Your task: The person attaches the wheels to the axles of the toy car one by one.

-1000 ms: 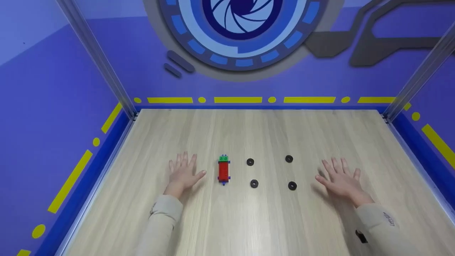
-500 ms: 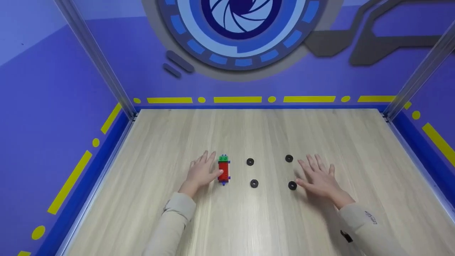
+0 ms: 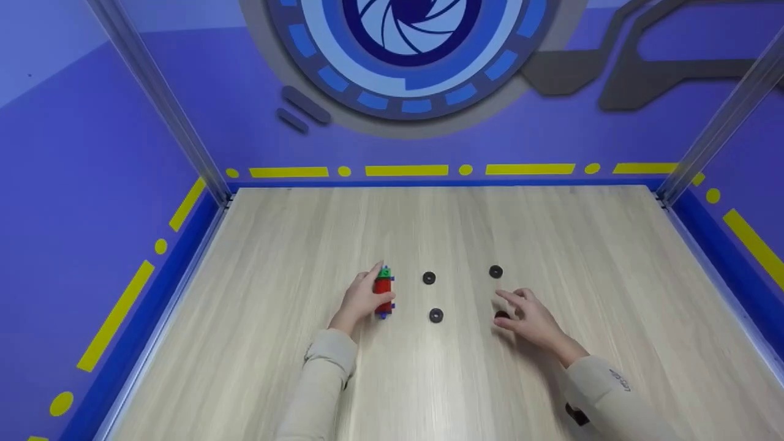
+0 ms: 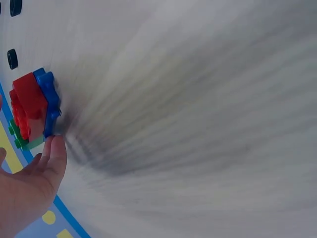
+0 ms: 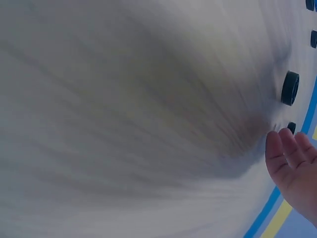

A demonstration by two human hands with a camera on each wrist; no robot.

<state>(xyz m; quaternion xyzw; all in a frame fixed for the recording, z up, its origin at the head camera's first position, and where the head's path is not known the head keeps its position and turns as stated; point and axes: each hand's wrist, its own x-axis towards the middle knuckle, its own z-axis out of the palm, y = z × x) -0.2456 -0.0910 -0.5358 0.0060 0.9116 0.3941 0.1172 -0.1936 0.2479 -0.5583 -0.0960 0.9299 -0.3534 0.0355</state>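
A toy-brick car body (image 3: 383, 286) lies on the table in the head view, red on top with a green brick at its far end and blue axle pegs at its sides. My left hand (image 3: 362, 297) is around its left side, thumb over the red top. In the left wrist view its fingers (image 4: 58, 148) are at the edge of the blue base (image 4: 51, 101); firm contact cannot be told. My right hand (image 3: 534, 320) hovers over the near right black toy wheel (image 3: 502, 315), partly hiding it, with thumb and forefinger apart. That wheel (image 5: 290, 88) stands free of the fingers in the right wrist view.
More black wheels lie flat on the wooden table (image 3: 294, 245): a far right wheel (image 3: 495, 271), a far middle wheel (image 3: 429, 278) and a near middle wheel (image 3: 436, 315). Blue printed panels (image 3: 208, 122) wall the table at back and sides.
Both hands have moved inward from the sides. My left hand has come to the car body, my right to the near right wheel, its fingers bending. Car body and wheels stay in place.
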